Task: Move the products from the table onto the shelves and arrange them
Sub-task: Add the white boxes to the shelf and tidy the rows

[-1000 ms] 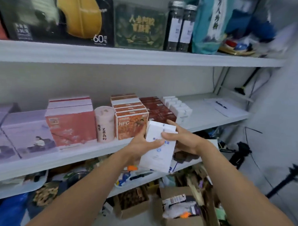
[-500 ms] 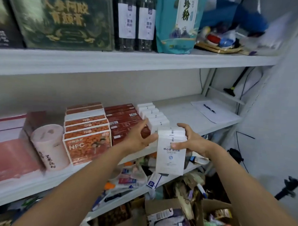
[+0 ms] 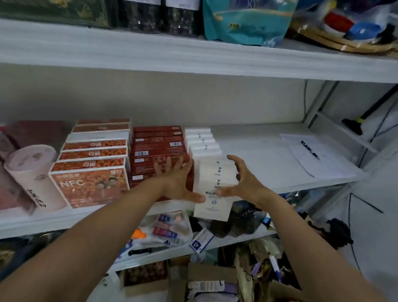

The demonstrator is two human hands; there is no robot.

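We've got the white boxes at the middle shelf's front edge, left hand pressing flat-fingered, right hand cupped round them. We'd push straight back, flush beside the red boxes.

Illumination is diffuse, cool and moderately dim. The source lies outside the frame, probably overhead. The upper shelf casts a soft shadow band onto the wall directly below it. The clutter under the shelves is the darkest zone. Motion blur softens the whole frame: print on the boxes is smeared, and goods on the upper shelf are the least sharp. Wide-angle distortion bows the shelf edges and stretches the arms toward the bottom corners.
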